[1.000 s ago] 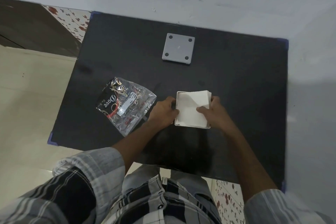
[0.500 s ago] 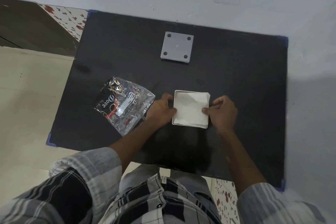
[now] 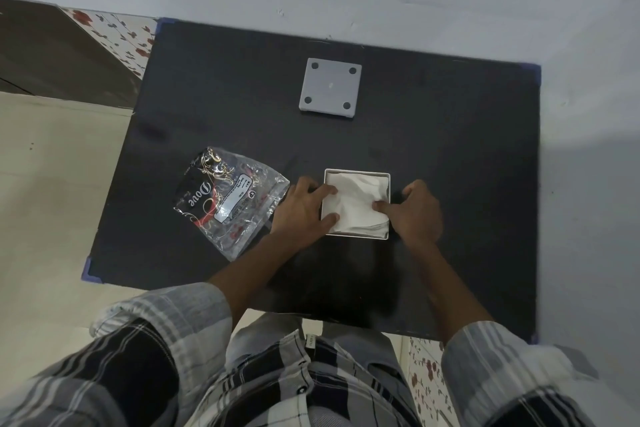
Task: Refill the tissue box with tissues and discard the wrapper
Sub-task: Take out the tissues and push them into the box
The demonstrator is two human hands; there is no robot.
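A square white tissue box (image 3: 356,172) stands open-topped in the middle of the black table (image 3: 450,156). A stack of white tissues (image 3: 356,204) lies inside it, rumpled on top. My left hand (image 3: 301,211) rests at the box's left side with thumb and a finger pressing on the tissues. My right hand (image 3: 415,211) is at the right side, its fingertips pushing the tissues down near the right wall. The empty clear wrapper (image 3: 228,201), printed black and red, lies flat on the table just left of my left hand.
A grey square lid (image 3: 330,88) with four round dots lies at the far middle of the table. A pale wall stands behind and to the right. Floor tiles show at the left; my checked shirt fills the near edge.
The tissue stack has sunk into the box and its top is now crumpled. Both hands shifted from the box's sides onto the tissues, pressing them down.
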